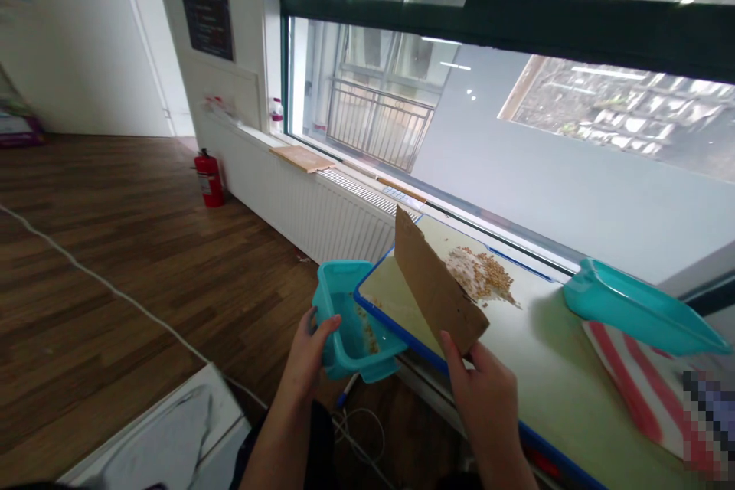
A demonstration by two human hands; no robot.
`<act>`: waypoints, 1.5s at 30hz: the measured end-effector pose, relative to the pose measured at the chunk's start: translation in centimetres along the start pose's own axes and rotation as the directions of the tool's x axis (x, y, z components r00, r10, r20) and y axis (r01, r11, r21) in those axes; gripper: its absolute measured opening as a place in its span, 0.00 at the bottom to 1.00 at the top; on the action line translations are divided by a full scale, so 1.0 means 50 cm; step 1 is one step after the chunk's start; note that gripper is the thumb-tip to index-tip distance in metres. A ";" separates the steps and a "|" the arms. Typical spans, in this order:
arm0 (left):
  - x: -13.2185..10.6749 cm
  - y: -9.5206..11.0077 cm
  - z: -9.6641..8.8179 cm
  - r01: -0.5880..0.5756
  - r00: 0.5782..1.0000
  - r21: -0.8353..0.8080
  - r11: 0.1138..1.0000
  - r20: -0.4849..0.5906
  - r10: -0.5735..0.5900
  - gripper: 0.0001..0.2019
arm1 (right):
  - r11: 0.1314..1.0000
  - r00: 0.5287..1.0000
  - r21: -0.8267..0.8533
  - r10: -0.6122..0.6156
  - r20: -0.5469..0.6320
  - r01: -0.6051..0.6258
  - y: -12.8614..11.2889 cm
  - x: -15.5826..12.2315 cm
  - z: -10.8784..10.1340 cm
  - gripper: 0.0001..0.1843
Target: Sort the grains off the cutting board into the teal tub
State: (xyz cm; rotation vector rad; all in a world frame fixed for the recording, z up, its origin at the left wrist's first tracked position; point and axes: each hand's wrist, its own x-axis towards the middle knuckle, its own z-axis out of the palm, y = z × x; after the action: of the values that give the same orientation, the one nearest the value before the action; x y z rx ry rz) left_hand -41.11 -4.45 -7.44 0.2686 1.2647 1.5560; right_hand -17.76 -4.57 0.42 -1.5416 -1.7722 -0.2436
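My left hand grips the near-left rim of a teal plastic basin, thumb over the edge. The basin sits just under the edge of a blue-rimmed, cream-topped table, with some small grains inside it. In my right hand is a flat piece of brown cardboard, pinched at its near end and standing tilted on its long edge on the tabletop. Just beyond the cardboard lies a pile of tan grains and whitish bits; the cardboard hides part of it.
A second teal basin stands on the table at right, beside a red-and-white striped cloth. A white radiator runs below the window. Cables lie on the floor beneath. A red fire extinguisher stands by the wall.
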 end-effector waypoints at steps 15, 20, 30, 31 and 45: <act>-0.013 0.016 0.009 0.066 0.998 -0.099 0.993 -0.005 -0.067 0.35 | 0.970 0.981 -0.162 -0.190 -0.048 0.180 -0.096 -0.022 0.019 0.31; -0.014 0.018 0.010 0.058 0.998 -0.118 0.991 -0.009 -0.060 0.33 | 0.950 0.959 -0.186 -0.270 -0.090 0.250 -0.120 -0.025 0.023 0.30; -0.020 0.022 0.010 0.072 0.996 -0.051 0.996 -0.043 -0.074 0.39 | 0.938 0.941 -0.162 -0.323 -0.098 0.305 -0.161 -0.031 0.041 0.30; -0.021 0.024 0.011 0.071 0.996 -0.053 0.996 -0.045 -0.074 0.38 | 0.939 0.942 -0.156 -0.323 -0.096 0.306 -0.162 -0.032 0.042 0.30; -0.014 0.017 0.010 0.077 0.996 -0.071 0.994 -0.045 -0.081 0.39 | 0.942 0.939 -0.143 -0.321 -0.120 0.304 -0.167 -0.024 0.034 0.30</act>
State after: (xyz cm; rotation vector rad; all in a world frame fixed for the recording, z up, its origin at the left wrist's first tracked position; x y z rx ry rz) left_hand -40.98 -4.62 -6.24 0.1362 1.2408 1.5429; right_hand -26.08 -6.60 1.20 -1.2808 -1.9117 -0.6145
